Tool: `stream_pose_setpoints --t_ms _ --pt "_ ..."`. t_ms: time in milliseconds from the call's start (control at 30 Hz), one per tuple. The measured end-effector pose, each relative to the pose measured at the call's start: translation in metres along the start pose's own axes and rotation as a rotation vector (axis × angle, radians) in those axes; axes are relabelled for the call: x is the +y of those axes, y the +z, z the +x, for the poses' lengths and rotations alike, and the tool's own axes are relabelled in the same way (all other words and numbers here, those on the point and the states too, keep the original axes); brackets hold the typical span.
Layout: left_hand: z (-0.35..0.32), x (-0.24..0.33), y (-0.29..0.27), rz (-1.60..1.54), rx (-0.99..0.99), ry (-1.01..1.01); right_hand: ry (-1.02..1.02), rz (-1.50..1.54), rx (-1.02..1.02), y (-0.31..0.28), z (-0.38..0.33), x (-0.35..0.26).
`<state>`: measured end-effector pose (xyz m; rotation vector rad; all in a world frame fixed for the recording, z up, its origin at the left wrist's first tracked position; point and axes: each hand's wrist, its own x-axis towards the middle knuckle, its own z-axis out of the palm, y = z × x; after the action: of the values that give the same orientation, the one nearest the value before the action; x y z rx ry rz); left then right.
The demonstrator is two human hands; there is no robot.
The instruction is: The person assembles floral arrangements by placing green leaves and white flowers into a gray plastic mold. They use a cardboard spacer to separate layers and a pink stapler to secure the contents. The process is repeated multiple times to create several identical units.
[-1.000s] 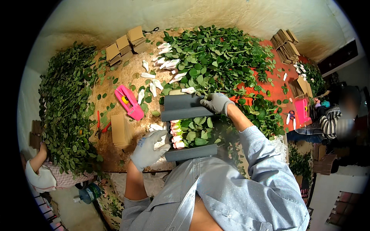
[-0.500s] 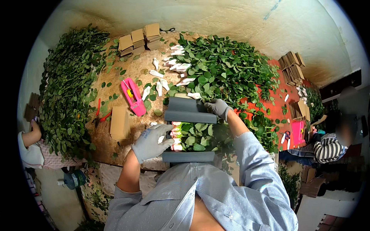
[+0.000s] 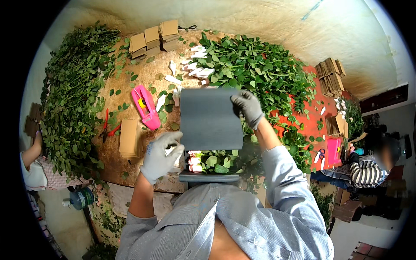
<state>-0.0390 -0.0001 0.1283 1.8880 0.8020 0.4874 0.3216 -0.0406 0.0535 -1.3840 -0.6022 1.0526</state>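
A dark grey sheet (image 3: 211, 119) stands raised in front of me, its lower edge over a bunch of pale pink roses (image 3: 195, 161). The rose heads face left and their green leaves (image 3: 219, 164) run to the right. At the sheet's upper right edge, my gloved right hand (image 3: 249, 108) has its fingers bent and closed on it. My gloved left hand (image 3: 161, 157) is beside the rose heads, left of the sheet, with thumb and fingers apart and nothing held. A dark grey lower edge (image 3: 209, 177) lies nearest my body. The sheet hides the far part of the bunch.
A pink tape dispenser (image 3: 146, 107), red-handled pruning shears (image 3: 109, 125) and a cardboard stack (image 3: 130, 138) lie left. White-wrapped flower heads (image 3: 197, 71) and leafy stems (image 3: 255, 65) fill the back. Another leafy pile (image 3: 78, 99) lies far left. A co-worker (image 3: 368, 169) is at right.
The dark grey sheet has risen and spread out from a curled shape, now reaching over the roses. My right hand moved slightly away with its edge. My left hand drew back from the rose heads.
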Motion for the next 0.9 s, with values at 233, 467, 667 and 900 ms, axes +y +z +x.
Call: stream_pose_setpoints --t_ms 233,467,667,900 --pt "0.015 -0.010 0.013 -0.137 0.246 -0.075 -0.277 0.047 -0.316 0.007 -0.076 -0.093" --pt "-0.022 -0.018 0.004 -0.414 -0.333 -0.186 -0.026 0.043 -0.690 -0.001 -0.097 -0.061" --pt "-0.060 -0.036 0.020 0.256 -0.501 0.126 0.045 -1.023 -0.931 0.074 -0.110 0.040" --pt "-0.088 -0.027 -0.013 0.161 -0.112 -0.068 -0.134 -1.385 -0.929 0.105 -0.131 0.047"
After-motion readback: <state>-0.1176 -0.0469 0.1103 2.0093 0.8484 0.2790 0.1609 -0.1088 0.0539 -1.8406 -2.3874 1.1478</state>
